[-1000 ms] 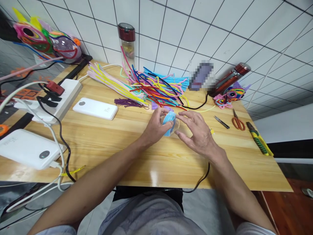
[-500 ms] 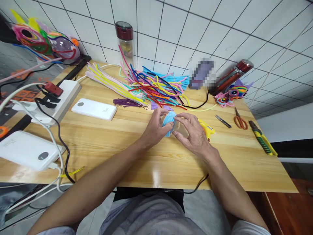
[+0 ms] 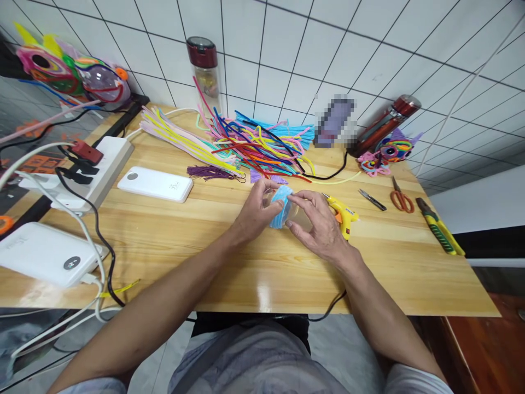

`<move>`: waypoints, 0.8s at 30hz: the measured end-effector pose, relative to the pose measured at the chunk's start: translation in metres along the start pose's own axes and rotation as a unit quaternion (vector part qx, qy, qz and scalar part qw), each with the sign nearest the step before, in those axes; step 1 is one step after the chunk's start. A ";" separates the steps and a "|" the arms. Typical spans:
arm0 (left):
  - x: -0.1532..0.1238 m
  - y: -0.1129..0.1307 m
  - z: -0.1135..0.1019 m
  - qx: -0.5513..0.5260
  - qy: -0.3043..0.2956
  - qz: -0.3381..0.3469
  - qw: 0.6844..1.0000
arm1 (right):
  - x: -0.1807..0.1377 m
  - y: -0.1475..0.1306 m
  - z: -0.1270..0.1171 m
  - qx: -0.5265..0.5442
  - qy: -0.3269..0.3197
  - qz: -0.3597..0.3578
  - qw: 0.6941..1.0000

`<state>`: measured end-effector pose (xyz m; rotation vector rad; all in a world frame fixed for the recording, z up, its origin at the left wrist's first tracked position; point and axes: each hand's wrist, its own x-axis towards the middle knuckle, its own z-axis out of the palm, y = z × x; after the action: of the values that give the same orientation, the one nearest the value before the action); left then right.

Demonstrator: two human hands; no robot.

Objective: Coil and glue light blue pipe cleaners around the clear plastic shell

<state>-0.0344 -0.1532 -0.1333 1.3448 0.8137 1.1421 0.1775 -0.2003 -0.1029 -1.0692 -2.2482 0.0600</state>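
Note:
My left hand [image 3: 254,213] and my right hand [image 3: 318,227] meet over the middle of the wooden table [image 3: 229,257]. Between them is a small clear round piece wrapped in light blue pipe cleaner [image 3: 280,207]. The left fingers curl round its left side. The right thumb and fingers press on its right, clear side. A yellow glue gun [image 3: 343,213] lies just right of my right hand. A heap of coloured pipe cleaners [image 3: 250,145] lies behind the hands.
Two white power banks [image 3: 156,184] [image 3: 45,251] and a white power strip [image 3: 96,169] with cables sit at the left. Small snips [image 3: 372,200], orange scissors [image 3: 400,200] and a yellow-green utility knife [image 3: 439,234] lie at the right. Bottles [image 3: 204,71] and finished craft figures [image 3: 389,153] line the tiled wall.
My right hand has closed in from open fingers onto the clear side of the blue piece. The glue gun, hidden before, now shows beside it. The view shifted slightly.

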 end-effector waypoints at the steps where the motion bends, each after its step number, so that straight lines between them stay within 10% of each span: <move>1: 0.001 0.000 -0.001 0.001 -0.002 -0.004 1.000 | 0.000 0.000 0.000 0.001 0.000 0.000 1.000; 24: 0.003 0.008 -0.007 0.015 -0.066 -0.021 0.997 | -0.004 0.008 0.011 -0.016 0.006 -0.019 1.000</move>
<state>-0.0410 -0.1492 -0.1257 1.4062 0.7633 0.9999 0.1788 -0.1949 -0.1162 -1.0402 -2.2645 0.0001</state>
